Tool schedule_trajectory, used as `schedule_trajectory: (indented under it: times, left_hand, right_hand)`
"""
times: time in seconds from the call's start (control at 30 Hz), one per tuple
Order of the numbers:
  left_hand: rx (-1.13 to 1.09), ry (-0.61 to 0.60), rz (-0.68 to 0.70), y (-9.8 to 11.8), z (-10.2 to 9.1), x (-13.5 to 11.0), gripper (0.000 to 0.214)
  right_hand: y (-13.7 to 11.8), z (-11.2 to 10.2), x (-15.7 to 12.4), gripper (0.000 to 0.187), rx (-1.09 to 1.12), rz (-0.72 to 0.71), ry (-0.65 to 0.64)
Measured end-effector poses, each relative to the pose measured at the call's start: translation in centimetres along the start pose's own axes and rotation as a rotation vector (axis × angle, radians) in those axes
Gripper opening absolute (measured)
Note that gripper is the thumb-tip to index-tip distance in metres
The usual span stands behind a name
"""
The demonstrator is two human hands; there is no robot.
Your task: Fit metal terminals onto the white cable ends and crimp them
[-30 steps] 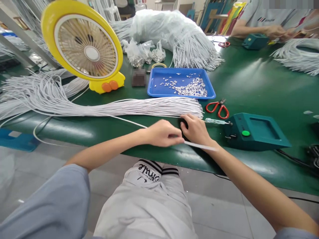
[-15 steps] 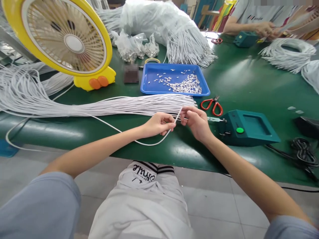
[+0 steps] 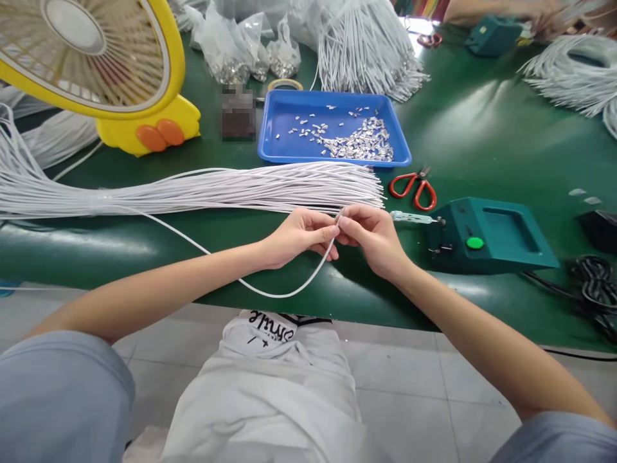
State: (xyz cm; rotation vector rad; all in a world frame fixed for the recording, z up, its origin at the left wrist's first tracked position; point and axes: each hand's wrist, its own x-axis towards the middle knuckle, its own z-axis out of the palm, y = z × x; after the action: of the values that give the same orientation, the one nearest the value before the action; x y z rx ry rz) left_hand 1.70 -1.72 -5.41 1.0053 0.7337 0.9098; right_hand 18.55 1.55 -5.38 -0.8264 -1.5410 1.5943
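Note:
My left hand [image 3: 296, 239] pinches a thin white cable [image 3: 277, 296] close to its end. Thumb and fingers of my right hand [image 3: 373, 239] are closed on the tip of that cable, against the left fingertips. Whether a small part sits on the tip is hidden by the fingers. From the hands the cable hangs in a loop and runs back left to a long bundle of white cables [image 3: 231, 193] lying just behind. A teal machine [image 3: 496, 235] with a green button stands right of my right hand, a pale strip sticking out toward the hand.
Behind the bundle is a blue tray [image 3: 289, 157] of small metal pieces. Red-handled scissors [image 3: 418, 188] lie by the machine. A yellow fan [image 3: 171, 112] stands at left, plastic bags [image 3: 224, 54] and more cables at the back. Another person's arm [image 3: 496, 11] shows at top right.
My right hand has moved in to the left, its thumb and fingers now meeting the left hand's at the cable tip. The tip stood visible between the hands before. The view has tilted down slightly.

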Motion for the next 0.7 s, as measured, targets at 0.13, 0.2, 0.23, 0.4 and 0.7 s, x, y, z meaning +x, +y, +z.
schedule_trajectory:
  times: [0.13, 0.2, 0.23, 0.4, 0.7]
  left_hand:
    - [0.080, 0.125, 0.035, 0.01, 0.02, 0.10, 0.034]
    - [0.126, 0.156, 0.049, 0.05, -0.10, 0.23, 0.033]
    - [0.143, 0.167, 0.050, 0.06, -0.15, 0.29, 0.032]
    - [0.192, 0.201, 0.035, -0.06, -0.31, 0.39, 0.026]
    - [0.277, 0.238, 0.005, -0.25, -0.50, 0.45, 0.022]
  right_hand:
    - [0.11, -0.10, 0.00, 0.009, -0.101, -0.090, 0.093]
    - [0.20, -0.32, 0.05, 0.016, -0.107, -0.131, 0.143]
    - [0.24, -0.42, 0.06, 0.022, -0.095, -0.148, 0.154]
    - [0.37, -0.52, 0.07, 0.030, -0.064, -0.190, 0.134]
    - [0.15, -0.02, 0.12, 0.028, -0.177, -0.166, 0.209]
